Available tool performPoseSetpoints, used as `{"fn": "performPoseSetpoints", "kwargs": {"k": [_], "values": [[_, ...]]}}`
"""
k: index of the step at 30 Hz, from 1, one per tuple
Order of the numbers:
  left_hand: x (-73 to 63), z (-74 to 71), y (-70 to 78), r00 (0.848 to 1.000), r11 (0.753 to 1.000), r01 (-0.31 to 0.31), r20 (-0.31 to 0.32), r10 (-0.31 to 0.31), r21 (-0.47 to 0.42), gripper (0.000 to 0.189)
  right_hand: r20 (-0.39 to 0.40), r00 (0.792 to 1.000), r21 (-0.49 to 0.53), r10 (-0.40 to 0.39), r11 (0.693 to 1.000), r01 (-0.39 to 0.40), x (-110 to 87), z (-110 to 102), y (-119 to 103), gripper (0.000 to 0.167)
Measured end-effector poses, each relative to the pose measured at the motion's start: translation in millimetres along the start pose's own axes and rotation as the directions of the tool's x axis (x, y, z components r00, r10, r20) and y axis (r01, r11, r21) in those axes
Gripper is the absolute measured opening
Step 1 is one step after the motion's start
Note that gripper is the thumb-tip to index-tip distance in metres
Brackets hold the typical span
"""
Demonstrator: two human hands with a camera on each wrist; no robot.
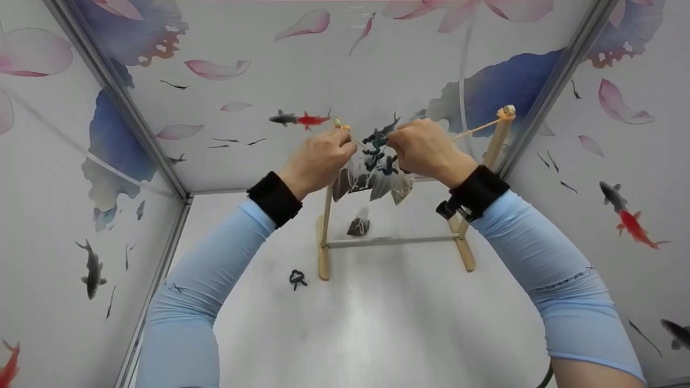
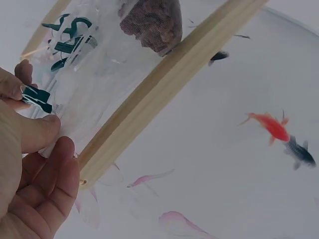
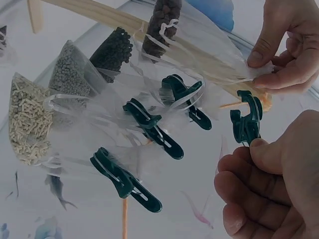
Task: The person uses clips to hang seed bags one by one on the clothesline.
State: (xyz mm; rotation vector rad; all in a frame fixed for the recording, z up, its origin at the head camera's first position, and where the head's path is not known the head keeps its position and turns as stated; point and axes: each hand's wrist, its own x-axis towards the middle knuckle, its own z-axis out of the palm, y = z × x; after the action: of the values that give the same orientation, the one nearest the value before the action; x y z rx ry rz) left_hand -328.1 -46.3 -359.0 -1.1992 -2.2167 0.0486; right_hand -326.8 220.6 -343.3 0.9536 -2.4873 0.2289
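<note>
My left hand (image 1: pixel 322 157) pinches the gathered top of a sheer drawstring bag (image 3: pixel 164 30) with brown lumps in its bottom, close to the orange cord (image 1: pixel 477 129). My right hand (image 1: pixel 428 148) holds a dark green clothespin (image 3: pixel 247 119) between thumb and fingers, its jaws towards the left hand's bag top. Beside it, three more green clothespins (image 3: pixel 154 132) grip the tops of hanging sheer bags. Those bags hold pale tan pellets (image 3: pixel 30 119), grey granules (image 3: pixel 70 79) and black pellets (image 3: pixel 112 55). In the head view my hands partly cover the cord.
The cord is tied between two wooden posts (image 1: pixel 498 140) on feet, joined low down by a pale crossbar (image 1: pixel 393 241). Another sheer bag (image 1: pixel 359 223) stands on the white table (image 1: pixel 366 328) behind the crossbar. A dark clothespin (image 1: pixel 297 279) lies left of the stand. Printed panels enclose the space.
</note>
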Motion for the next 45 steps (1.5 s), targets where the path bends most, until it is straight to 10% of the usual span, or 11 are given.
{"fn": "performPoseSetpoints", "kwargs": {"k": [9,35,45], "values": [[10.2,2.7,-8.0,0.990,0.975,-0.133,-0.019,0.139,0.176,0.016,0.104,0.993,-0.022,0.049,0.999,-0.047,19.2,-1.6,-1.1,0.037],[20.9,18.8,-7.9,0.987,0.991,-0.054,-0.142,0.072,0.125,0.011,0.256,0.964,-0.012,0.074,0.997,-0.073,29.8,8.1,-16.3,0.033],[12.2,20.4,-1.7,0.986,0.995,-0.073,-0.147,0.082,0.064,0.011,0.030,1.000,0.062,-0.003,0.998,0.001,3.1,20.0,-21.8,0.044]]}}
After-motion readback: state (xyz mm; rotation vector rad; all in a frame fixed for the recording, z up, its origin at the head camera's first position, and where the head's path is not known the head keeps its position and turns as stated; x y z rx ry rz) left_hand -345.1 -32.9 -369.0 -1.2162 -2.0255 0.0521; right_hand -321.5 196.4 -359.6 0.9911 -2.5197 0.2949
